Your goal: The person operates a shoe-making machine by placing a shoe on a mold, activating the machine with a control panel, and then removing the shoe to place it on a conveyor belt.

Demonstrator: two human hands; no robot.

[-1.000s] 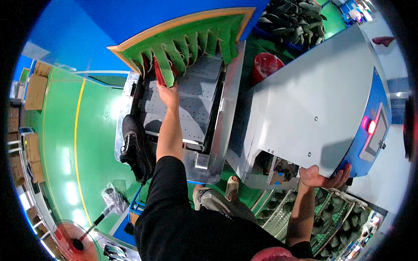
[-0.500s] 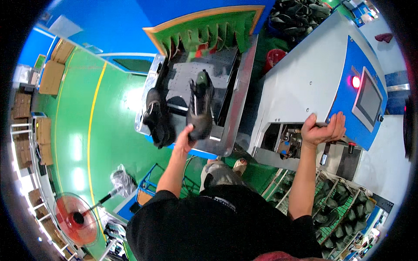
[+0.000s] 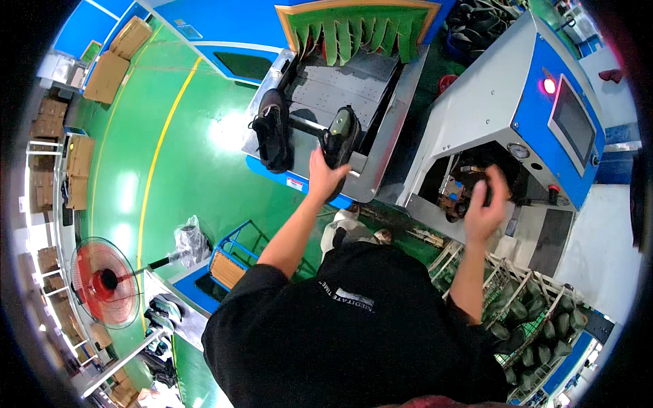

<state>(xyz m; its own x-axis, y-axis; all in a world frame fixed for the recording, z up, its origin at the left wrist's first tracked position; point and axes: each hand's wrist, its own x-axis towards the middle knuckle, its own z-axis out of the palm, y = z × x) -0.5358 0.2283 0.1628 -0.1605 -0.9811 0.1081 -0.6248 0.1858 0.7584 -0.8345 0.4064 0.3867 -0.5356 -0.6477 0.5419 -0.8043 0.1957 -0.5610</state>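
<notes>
My left hand (image 3: 326,175) is closed round one end of a black shoe (image 3: 343,130), thumb on one side and fingers on the other. Something smooth and green shows in that shoe's opening. Beside it, to the left, a second black shoe (image 3: 273,129) with laces rests at the near end of a perforated metal conveyor bed (image 3: 333,87). My right hand (image 3: 485,209), slightly blurred, is raised with fingers apart and nothing visible in it. It is in front of the dark opening (image 3: 469,180) of a grey and blue machine (image 3: 486,102).
Green strip curtains (image 3: 354,37) hang at the conveyor's far end. The machine carries a screen (image 3: 573,126), a lit red lamp (image 3: 548,86) and a gauge (image 3: 518,150). At lower right stands a rack (image 3: 537,299) of dark shoe-shaped pieces. A red fan (image 3: 105,280) stands at left.
My right hand has left the machine's lower front edge and opened before its opening. The left hand still grips the shoe, which now sits lower beside the other. The whole view has shifted.
</notes>
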